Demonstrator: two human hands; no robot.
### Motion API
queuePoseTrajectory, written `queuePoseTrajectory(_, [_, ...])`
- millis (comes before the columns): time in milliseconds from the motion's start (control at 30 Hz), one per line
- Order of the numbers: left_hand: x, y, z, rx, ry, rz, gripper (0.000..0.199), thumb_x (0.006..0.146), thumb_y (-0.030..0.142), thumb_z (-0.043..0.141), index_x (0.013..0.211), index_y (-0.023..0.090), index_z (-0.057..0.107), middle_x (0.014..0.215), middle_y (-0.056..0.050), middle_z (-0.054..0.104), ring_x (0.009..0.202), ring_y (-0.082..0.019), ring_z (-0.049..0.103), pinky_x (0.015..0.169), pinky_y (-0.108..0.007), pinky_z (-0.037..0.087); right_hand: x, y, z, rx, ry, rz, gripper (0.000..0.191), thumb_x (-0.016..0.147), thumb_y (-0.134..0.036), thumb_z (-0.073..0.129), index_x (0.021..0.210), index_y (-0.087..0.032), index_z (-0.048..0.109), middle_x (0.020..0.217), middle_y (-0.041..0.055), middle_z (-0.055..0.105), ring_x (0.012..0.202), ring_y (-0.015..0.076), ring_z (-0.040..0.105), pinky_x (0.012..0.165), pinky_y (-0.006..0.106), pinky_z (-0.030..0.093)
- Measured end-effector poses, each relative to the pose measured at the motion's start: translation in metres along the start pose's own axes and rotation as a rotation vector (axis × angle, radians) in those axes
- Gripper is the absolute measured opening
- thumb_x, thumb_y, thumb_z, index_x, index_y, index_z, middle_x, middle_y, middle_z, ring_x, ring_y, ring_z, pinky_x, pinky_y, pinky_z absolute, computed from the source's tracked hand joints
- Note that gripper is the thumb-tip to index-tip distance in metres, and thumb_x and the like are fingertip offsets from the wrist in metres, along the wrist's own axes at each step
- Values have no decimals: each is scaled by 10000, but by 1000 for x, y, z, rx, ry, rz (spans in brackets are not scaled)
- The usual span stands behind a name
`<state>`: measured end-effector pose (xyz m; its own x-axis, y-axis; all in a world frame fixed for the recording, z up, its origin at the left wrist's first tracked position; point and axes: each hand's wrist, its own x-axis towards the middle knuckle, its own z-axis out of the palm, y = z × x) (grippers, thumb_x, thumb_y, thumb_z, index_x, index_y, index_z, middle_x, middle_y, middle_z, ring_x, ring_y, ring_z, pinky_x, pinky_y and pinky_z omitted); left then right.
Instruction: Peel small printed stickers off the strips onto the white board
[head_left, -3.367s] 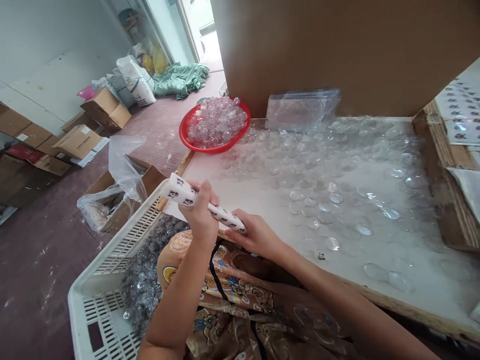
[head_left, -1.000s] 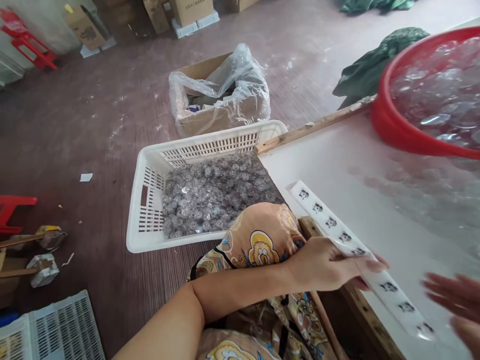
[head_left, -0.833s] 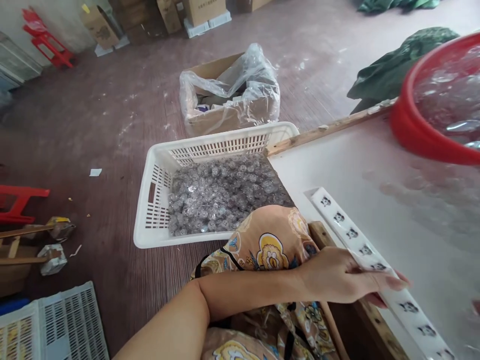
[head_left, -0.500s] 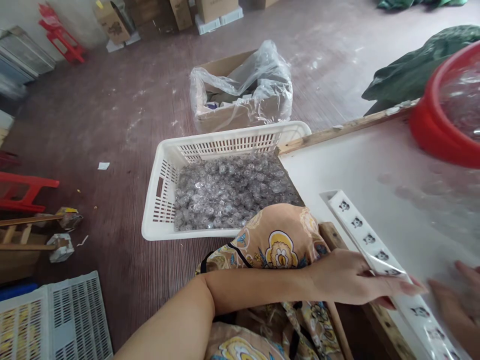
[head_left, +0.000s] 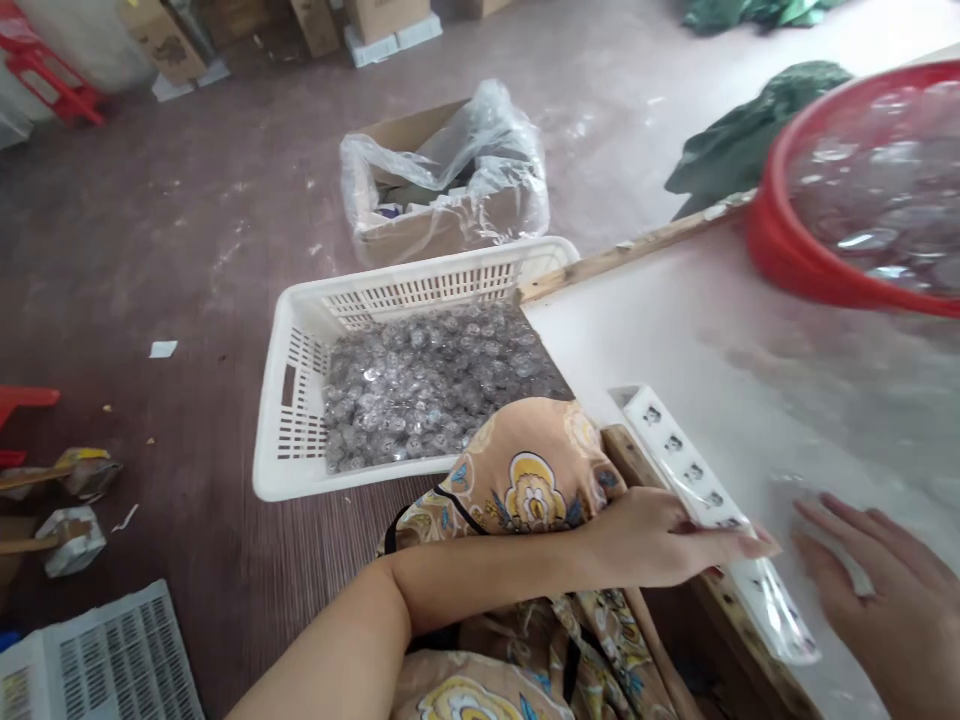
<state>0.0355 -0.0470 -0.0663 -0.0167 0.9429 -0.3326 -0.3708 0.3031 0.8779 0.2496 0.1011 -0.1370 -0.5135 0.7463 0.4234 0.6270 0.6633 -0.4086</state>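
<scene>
no text, label, brand, number or sign can be read.

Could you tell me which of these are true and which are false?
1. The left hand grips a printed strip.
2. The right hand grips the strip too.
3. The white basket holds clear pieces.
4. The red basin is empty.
1. Left hand grips the printed strip: true.
2. Right hand grips it too: false, it is apart from the strip.
3. White basket holds clear pieces: true.
4. Red basin is empty: false, it holds clear items.
</scene>
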Motion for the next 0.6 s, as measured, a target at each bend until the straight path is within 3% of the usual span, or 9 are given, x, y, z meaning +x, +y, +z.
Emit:
queuePoseTrajectory(100, [0, -9, 5, -123, 47, 32, 379, 824, 467, 645, 983, 147, 771, 898, -70, 740, 854, -210, 670, 798, -302, 540, 1, -6, -4, -1, -23, -39, 286, 900, -361, 581, 1154, -346, 711, 1168, 132, 721, 1230, 318, 604, 1057, 504, 484])
queuePoseTrajectory(200, [4, -12, 7, -222, 137, -12, 365, 774, 472, 704, 906, 138, 767, 805, -53, 718, 741, -170, 652, 653, -240, 539, 4, -3, -9, 17, -97, 38, 301, 902, -372, 545, 1113, -244, 717, 1190, 130, 710, 1245, 331, 590, 1035, 578, 479])
queuePoseTrajectory(400, [11, -12, 7, -221, 188, -58, 407, 724, 492, 773, 897, 124, 758, 799, -64, 729, 737, -182, 688, 600, -239, 588, 3, 4, -16, 45, -56, 156, 248, 888, -280, 584, 1089, -235, 722, 1200, 109, 709, 1230, 303, 592, 1037, 566, 466])
queuePoseTrajectory(600, [19, -13, 5, -195, 218, -50, 426, 729, 474, 794, 964, 123, 746, 916, -94, 771, 805, -215, 731, 645, -269, 630, 9, -1, -25, -128, -26, 270, 255, 863, -130, 578, 1029, -243, 735, 1303, 107, 647, 1304, 325, 510, 1073, 590, 392])
